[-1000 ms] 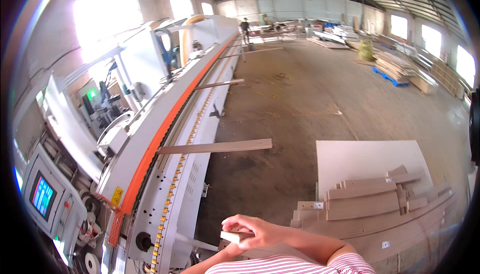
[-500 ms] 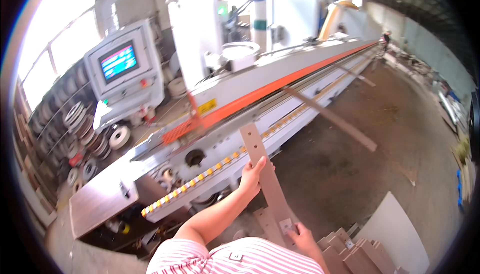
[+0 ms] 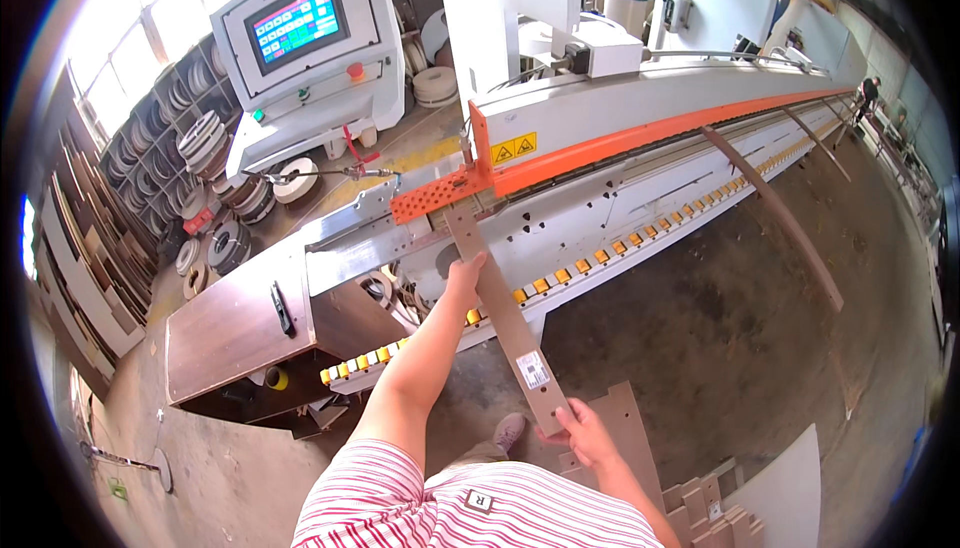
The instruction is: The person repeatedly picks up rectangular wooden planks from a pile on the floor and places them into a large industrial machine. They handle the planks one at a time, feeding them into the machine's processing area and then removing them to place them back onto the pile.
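Between my hands is a long narrow brown board (image 3: 496, 298) with small drilled holes and a white label. My left hand (image 3: 466, 273) grips its edge about a third of the way from the far end, thumb on top. The near end is held by my right hand (image 3: 583, 431), fingers wrapped round the corner. At its far end the board lies at the machine's infeed, beside a perforated orange guard (image 3: 437, 196). A row of yellow and white rollers (image 3: 562, 276) runs along the machine's near edge, beneath the board.
The control panel (image 3: 300, 33) with a lit screen stands at the left. A brown cabinet (image 3: 235, 333) bears a black utility knife (image 3: 282, 309). Stacked boards (image 3: 690, 508) stand by my right side. Two more boards stick out along the machine; a person (image 3: 868, 98) stands at its far end.
The board has moved forward and left, its far end now reaching the infeed by the orange guard. My right hand has shifted onto the board's near end. The view has turned left.
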A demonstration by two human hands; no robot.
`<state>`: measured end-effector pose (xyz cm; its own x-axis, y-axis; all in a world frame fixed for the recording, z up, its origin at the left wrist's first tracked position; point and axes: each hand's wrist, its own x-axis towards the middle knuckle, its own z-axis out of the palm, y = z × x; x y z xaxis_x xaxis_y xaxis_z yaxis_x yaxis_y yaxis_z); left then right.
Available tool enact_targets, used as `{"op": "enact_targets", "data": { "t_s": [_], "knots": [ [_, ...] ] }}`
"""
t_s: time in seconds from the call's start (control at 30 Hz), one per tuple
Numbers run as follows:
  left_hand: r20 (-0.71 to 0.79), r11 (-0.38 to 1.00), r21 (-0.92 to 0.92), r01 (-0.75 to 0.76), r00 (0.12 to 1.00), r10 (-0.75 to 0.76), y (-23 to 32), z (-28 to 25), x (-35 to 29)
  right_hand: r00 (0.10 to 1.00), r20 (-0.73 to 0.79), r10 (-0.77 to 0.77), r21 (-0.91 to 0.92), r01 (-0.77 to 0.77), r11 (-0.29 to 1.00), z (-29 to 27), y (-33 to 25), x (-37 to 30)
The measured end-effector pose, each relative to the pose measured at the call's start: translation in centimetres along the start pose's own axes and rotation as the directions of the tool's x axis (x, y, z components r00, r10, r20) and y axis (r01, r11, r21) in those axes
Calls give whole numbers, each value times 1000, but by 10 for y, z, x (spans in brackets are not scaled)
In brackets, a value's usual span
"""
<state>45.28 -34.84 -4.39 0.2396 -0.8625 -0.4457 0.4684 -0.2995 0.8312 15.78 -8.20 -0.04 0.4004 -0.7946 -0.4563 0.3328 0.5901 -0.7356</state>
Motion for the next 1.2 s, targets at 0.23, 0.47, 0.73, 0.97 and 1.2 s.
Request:
{"op": "enact_targets", "data": {
  "t_s": [0.23, 0.47, 0.73, 0.97, 1.2],
  "knots": [
    [-81, 972, 231, -52, 994, 73, 5, 14, 44, 998, -31, -57, -32, 56, 998, 14, -19, 58],
    [-269, 915, 399, -61, 946, 181, 9, 20, 51, 993, -73, -95, -84, 89, 992, 23, -39, 86],
    [-289, 763, 646, -5, 924, 251, 16, 27, 56, 992, -88, -92, -76, 86, 993, 21, -43, 89],
    [-293, 773, 632, -63, 903, 314, 9, 52, 64, 990, -123, -73, -83, 63, 995, 5, -64, 92],
    [-74, 528, 835, -157, 918, 390, -16, 127, 108, 968, -215, -133, -101, 113, 988, -43, -108, 98]
  ]
}}
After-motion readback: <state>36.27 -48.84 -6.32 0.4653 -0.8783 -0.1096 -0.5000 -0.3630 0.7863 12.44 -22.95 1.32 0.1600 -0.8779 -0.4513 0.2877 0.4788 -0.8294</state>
